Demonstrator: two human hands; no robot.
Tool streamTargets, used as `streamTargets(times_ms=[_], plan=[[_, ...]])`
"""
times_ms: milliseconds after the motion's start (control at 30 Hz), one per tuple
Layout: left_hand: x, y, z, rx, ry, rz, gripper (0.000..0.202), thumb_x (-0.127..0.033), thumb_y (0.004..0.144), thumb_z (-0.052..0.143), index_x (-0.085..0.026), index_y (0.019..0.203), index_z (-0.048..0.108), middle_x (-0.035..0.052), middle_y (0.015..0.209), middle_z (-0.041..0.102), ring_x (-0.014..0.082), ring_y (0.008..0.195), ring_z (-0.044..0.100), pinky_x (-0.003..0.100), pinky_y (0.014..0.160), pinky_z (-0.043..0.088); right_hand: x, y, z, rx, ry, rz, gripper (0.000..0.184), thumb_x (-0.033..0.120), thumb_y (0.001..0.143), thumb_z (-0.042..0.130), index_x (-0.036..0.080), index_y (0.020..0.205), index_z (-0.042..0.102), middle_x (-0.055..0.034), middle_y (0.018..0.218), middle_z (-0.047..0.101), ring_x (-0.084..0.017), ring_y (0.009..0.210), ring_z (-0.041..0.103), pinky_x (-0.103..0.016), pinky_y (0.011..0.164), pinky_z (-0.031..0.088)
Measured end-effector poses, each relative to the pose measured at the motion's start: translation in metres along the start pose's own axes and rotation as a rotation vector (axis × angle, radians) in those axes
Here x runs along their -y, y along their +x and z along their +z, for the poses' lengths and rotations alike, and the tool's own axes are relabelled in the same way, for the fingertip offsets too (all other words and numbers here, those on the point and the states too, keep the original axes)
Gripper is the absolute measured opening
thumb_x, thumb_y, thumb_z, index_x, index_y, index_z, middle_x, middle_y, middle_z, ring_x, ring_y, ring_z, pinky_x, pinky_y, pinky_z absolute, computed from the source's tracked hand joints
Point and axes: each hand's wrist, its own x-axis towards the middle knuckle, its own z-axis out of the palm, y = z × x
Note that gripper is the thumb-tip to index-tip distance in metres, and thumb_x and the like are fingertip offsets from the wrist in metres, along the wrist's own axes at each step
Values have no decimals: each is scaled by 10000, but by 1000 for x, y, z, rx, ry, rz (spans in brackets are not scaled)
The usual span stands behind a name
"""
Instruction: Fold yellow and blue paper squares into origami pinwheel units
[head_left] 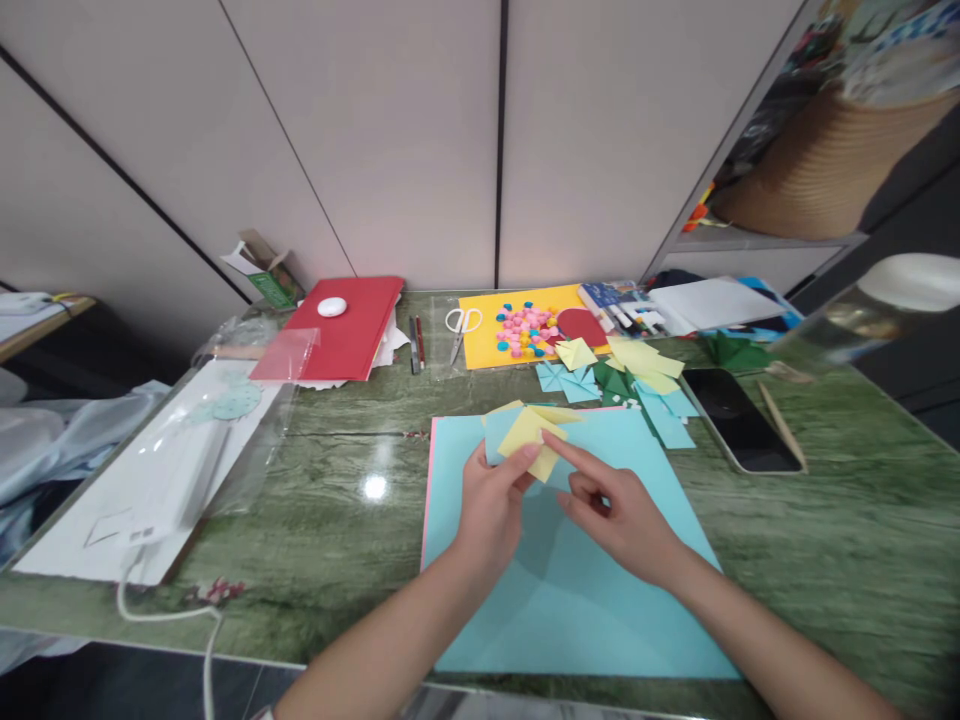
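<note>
My left hand (491, 505) pinches a small folded yellow paper (529, 438) just above a large light-blue sheet (570, 590) lying on the green marble table (337, 500). My right hand (615, 510) is beside it, index finger stretched out and touching the yellow paper's right edge, the other fingers curled. A second yellow piece (555, 412) lies at the sheet's far edge behind the held one.
Folded blue, green and yellow papers (637, 380) lie behind the sheet, a black phone (739, 420) and wooden stick (780, 425) to the right. Farther back lie a yellow card with small coloured pieces (525, 330), scissors (461, 325), pens (416, 343), a red folder (345, 325). A plastic bag with white paper (165, 460) covers the left.
</note>
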Motion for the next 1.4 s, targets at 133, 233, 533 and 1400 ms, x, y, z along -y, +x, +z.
streamTargets(times_ms=[133,233,533,1400], plan=[[0,0,0,7,5,8,223,-180,655,698,-163,868,635,25,830,679,157,785,630,296,767,468,-1,0,0,-23,-40,-12,592,174,813,437,208,1385,288,89,534,252,-76,486,269,-196,491,243],[-1,0,0,13,7,0,236,-185,655,697,-166,882,635,30,854,683,163,799,631,303,776,467,0,0,-2,-25,-15,-12,586,173,808,448,207,1376,310,87,538,252,-77,492,266,-198,491,239],[1,2,-1,15,-21,-44,137,-166,648,704,-144,762,632,19,818,675,129,755,619,265,736,470,2,4,-8,28,122,20,534,163,810,471,197,1336,385,83,546,225,-70,507,243,-210,493,208],[3,2,-2,3,-2,-15,213,-151,676,691,-142,881,634,39,853,675,142,790,617,264,736,478,-6,3,-5,-114,-290,-50,494,182,823,448,270,1308,425,80,538,359,-76,505,357,-188,538,335]])
